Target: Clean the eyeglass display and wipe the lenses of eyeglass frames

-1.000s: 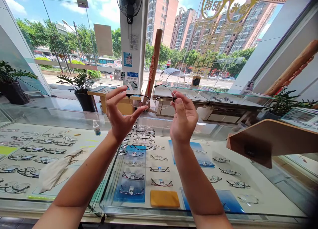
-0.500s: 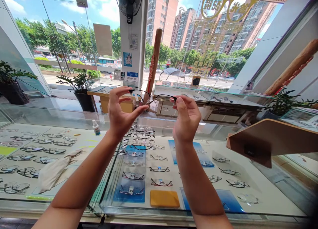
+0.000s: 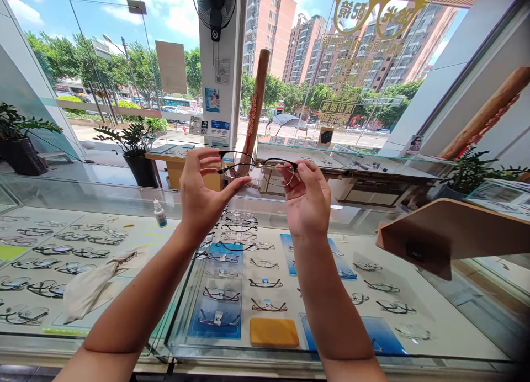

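Note:
A pair of eyeglasses [image 3: 280, 160], with a dark upper rim and clear round lenses, is held up at chest height above the glass counter. My left hand [image 3: 201, 191] grips its left end, the fingers curled at the outer edge and the thumb stretched below the left lens. At the right end, my right hand [image 3: 308, 200] pinches the corner by the hinge. Some of its fingertips show behind the right lens. A dark temple arm crosses behind the left lens; the other temple is hard to make out.
Below lies a glass display counter [image 3: 331, 346] with rows of eyeglasses. On or in it are a yellow case [image 3: 274, 332], a pale cloth pouch [image 3: 89, 285] and a small white bottle [image 3: 159, 214]. A brown wooden panel [image 3: 455, 227] juts in at right.
The eyeglasses have shifted slightly to the right and tilted. My right hand has turned, so its fingers now show behind the right lens. My left hand has barely moved.

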Action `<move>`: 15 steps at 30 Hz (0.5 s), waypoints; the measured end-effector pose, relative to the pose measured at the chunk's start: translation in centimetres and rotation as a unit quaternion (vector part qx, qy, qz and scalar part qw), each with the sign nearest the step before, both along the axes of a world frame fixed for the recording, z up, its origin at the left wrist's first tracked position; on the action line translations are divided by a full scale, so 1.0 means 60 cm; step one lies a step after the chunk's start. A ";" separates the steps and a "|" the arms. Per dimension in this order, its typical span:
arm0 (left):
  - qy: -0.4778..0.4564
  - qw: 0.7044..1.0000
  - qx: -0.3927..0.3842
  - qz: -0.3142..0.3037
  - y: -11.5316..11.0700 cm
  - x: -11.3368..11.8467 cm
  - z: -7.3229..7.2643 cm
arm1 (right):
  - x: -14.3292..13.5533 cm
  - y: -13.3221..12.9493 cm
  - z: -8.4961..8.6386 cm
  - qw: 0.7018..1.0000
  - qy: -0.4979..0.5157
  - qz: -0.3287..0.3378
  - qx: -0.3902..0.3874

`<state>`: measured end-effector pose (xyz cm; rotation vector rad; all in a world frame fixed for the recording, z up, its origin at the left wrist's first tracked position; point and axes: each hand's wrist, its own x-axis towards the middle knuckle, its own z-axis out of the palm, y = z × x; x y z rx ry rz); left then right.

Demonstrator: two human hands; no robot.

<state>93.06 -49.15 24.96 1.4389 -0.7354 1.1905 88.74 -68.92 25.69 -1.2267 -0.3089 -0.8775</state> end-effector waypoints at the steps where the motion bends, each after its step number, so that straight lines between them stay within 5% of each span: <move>1: 0.005 1.000 -0.001 -0.001 0.000 -0.002 0.000 | 0.001 -0.001 -0.001 1.000 0.000 -0.003 -0.001; 15: 0.040 0.994 -0.035 -0.095 0.003 0.002 0.004 | 0.004 -0.001 -0.004 1.000 0.015 0.020 -0.014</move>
